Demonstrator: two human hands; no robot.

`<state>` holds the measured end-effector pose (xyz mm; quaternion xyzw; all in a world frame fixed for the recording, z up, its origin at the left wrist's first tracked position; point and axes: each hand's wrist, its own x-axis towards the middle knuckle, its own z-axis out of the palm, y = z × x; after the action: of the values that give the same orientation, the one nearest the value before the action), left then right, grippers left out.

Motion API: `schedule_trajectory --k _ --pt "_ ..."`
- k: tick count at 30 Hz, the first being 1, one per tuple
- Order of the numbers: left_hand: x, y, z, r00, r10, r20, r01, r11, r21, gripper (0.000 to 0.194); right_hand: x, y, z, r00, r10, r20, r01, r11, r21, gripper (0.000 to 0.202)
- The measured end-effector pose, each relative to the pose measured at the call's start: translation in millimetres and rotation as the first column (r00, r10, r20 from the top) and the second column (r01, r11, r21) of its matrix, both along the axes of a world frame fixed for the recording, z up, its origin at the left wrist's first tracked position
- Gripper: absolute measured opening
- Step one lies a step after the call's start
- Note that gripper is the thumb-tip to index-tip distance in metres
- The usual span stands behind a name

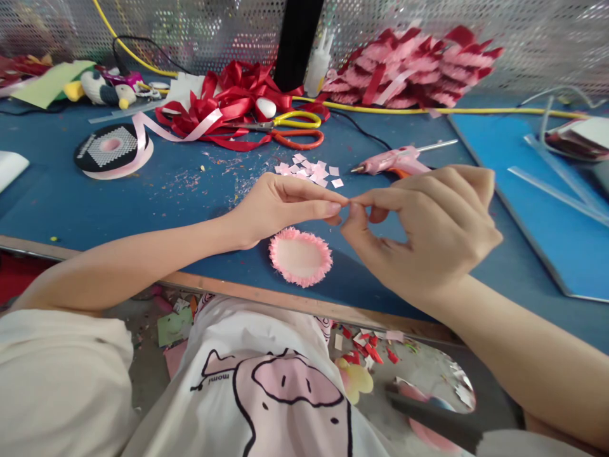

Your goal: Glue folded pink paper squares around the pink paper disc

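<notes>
My left hand (290, 206) and my right hand (419, 231) meet fingertip to fingertip above the blue table, each closed in a pinch. Whatever lies between the fingertips is too small or too hidden to make out. Just below them a pale oval piece with a fluffy pink rim (301, 257) rests near the table's front edge, touched by neither hand. Behind my left hand lies a loose pile of small pink ribbon squares (311, 170). A pink glue gun (392, 161) is on its side beyond my right hand, its nozzle pointing left.
Red ribbon (200, 105) is heaped at the back beside scissors (297, 130) with yellow and orange handles. A ribbon spool (111, 149) lies left. Pink and red fluffy pieces (409, 70) are stacked at the back right, near a yellow cable (380, 108). A blue board (537, 190) covers the right side.
</notes>
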<state>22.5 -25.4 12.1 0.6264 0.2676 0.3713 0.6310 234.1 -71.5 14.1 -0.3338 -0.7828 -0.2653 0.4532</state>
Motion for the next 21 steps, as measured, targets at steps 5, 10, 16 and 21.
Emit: schedule_trajectory --k 5,10,16,21 --pt "0.4 -0.3 0.4 0.999 0.007 -0.033 -0.006 1.000 0.021 0.015 1.9 0.3 -1.1 0.999 -0.039 0.015 0.039 0.999 -0.009 0.015" --pt "1.1 -2.0 2.1 0.999 0.027 -0.044 -0.027 1.000 0.009 0.010 0.9 1.1 -0.8 1.000 -0.001 0.011 0.001 1.000 0.031 0.020" --pt "-0.6 -4.3 0.9 0.994 0.080 -0.071 -0.075 0.994 0.077 0.012 0.3 7.1 0.5 0.998 0.067 0.008 -0.067 0.997 0.022 0.020" --pt "-0.9 -2.2 -1.4 0.995 0.094 -0.012 -0.092 0.989 0.112 0.008 -1.1 8.9 0.5 0.995 0.097 0.023 -0.098 0.995 0.032 0.023"
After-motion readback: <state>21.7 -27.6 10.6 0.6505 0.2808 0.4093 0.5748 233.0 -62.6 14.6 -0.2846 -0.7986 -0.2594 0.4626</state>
